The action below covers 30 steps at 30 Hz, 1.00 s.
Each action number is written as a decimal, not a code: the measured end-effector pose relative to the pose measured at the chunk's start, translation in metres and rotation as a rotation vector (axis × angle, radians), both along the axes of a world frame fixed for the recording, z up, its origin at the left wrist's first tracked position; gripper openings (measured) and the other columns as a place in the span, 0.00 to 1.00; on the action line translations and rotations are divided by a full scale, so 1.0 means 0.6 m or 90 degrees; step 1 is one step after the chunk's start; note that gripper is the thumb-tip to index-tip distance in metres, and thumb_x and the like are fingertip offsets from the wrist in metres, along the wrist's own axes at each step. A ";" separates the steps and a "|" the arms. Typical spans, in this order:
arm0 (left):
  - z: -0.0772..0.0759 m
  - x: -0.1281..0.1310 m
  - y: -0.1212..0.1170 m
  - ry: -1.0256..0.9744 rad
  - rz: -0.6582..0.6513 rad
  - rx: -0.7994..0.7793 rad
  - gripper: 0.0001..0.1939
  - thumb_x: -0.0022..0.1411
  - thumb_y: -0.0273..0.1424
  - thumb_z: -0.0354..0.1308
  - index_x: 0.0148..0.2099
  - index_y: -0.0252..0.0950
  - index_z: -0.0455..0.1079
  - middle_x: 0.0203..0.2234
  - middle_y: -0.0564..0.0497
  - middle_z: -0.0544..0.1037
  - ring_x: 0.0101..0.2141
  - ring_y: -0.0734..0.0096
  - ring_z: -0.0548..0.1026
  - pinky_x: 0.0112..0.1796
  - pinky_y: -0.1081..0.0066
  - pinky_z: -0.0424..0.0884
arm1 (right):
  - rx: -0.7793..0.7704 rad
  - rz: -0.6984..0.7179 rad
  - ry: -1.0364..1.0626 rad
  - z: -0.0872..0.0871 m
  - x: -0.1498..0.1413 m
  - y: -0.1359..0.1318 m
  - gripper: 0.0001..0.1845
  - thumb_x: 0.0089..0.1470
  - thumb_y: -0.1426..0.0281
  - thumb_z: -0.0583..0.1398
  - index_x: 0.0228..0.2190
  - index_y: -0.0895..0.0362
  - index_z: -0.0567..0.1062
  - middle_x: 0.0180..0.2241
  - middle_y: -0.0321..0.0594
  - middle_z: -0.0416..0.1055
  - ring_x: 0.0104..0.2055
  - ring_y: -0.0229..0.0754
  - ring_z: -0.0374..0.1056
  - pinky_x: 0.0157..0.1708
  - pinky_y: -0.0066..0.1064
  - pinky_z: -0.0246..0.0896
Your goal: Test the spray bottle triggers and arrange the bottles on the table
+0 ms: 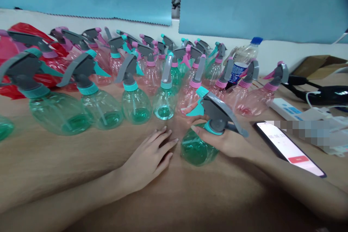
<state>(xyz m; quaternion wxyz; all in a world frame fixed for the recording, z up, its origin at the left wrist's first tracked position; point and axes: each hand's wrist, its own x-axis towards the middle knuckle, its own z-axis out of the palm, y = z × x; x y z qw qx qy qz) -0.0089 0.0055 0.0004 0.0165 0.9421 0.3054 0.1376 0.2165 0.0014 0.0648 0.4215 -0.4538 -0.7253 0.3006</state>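
Observation:
My right hand [220, 141] is wrapped round the neck of a green spray bottle [197, 148], which stands on the wooden table [108, 188]. This bottle has a grey spray head with a turquoise trigger and nozzle. Flat on the tabletop, just left of it, lies my left hand [152, 152], fingers outstretched and holding nothing. Behind my hands runs a front row of spray bottles: a green spray bottle [136, 107] and others like it to the left, a pink spray bottle [257, 99] and similar ones to the right.
More pink and green spray bottles crowd behind, against the wall. A clear bottle with a blue cap [244, 52] stands among them. At right lie a lit phone [290, 148], a white power strip [285, 108], black glasses [323, 94] and a cardboard box [318, 65]. Red plastic [25, 29] is at far left.

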 end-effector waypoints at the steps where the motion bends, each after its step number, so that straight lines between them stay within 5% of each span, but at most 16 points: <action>1: 0.000 0.000 0.000 0.000 0.001 0.001 0.19 0.70 0.30 0.44 0.59 0.35 0.64 0.59 0.41 0.63 0.60 0.55 0.58 0.55 0.51 0.61 | 0.003 -0.009 -0.013 0.002 -0.001 -0.001 0.05 0.49 0.69 0.57 0.26 0.50 0.73 0.31 0.35 0.75 0.36 0.42 0.73 0.39 0.35 0.71; 12: 0.001 -0.001 -0.001 -0.004 0.000 -0.001 0.18 0.70 0.30 0.44 0.59 0.36 0.65 0.59 0.42 0.64 0.60 0.55 0.58 0.55 0.51 0.61 | 0.000 -0.049 -0.125 0.012 0.000 -0.005 0.10 0.49 0.68 0.54 0.19 0.51 0.67 0.18 0.33 0.68 0.25 0.39 0.70 0.31 0.33 0.71; 18: -0.003 -0.002 -0.001 -0.013 0.005 0.004 0.19 0.70 0.31 0.44 0.60 0.35 0.63 0.59 0.42 0.63 0.61 0.56 0.57 0.56 0.52 0.60 | 0.012 -0.032 -0.043 -0.001 0.000 -0.001 0.03 0.48 0.67 0.57 0.27 0.52 0.72 0.33 0.36 0.74 0.35 0.41 0.73 0.38 0.36 0.71; 30: 0.002 0.002 -0.006 -0.092 0.037 -0.082 0.20 0.68 0.31 0.48 0.61 0.39 0.57 0.57 0.45 0.65 0.57 0.58 0.63 0.56 0.54 0.60 | 0.040 -0.061 -0.002 -0.011 -0.005 -0.002 0.10 0.48 0.59 0.62 0.30 0.51 0.75 0.36 0.40 0.75 0.38 0.47 0.73 0.38 0.42 0.72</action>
